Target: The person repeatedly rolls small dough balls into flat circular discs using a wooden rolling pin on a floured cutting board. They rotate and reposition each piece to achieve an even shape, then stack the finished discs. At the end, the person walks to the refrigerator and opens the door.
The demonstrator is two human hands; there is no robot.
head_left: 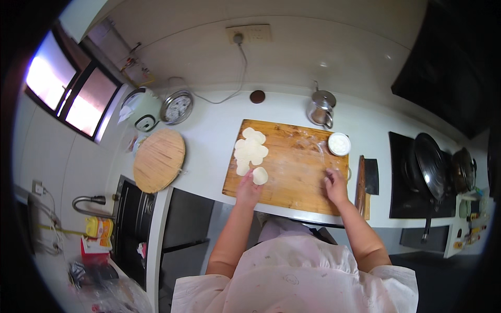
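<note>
A large wooden cutting board (pixel 292 180) lies on the white counter, dusted with flour at its upper right. Several thin round dough wrappers (pixel 251 148) overlap on its left side. My left hand (pixel 248 191) pinches the edge of one more round dough wrapper (pixel 260 176) beside that group. My right hand (pixel 336 188) is over the board's right side, its fingers loosely curled and the thumb a little apart; no object shows in it. Just beyond, at the board's upper right corner, stands a round white bowl of white powder (pixel 340 144).
To the board's right lie a rolling pin (pixel 360 182) and a dark-bladed cleaver (pixel 371 177). A metal pot (pixel 321 108) stands behind. The stove (pixel 404 182) holds a wok (pixel 432 164). At left are a round wooden lid (pixel 159 159), a steel bowl (pixel 176 108), a rice cooker (pixel 141 109) and the sink (pixel 133 229).
</note>
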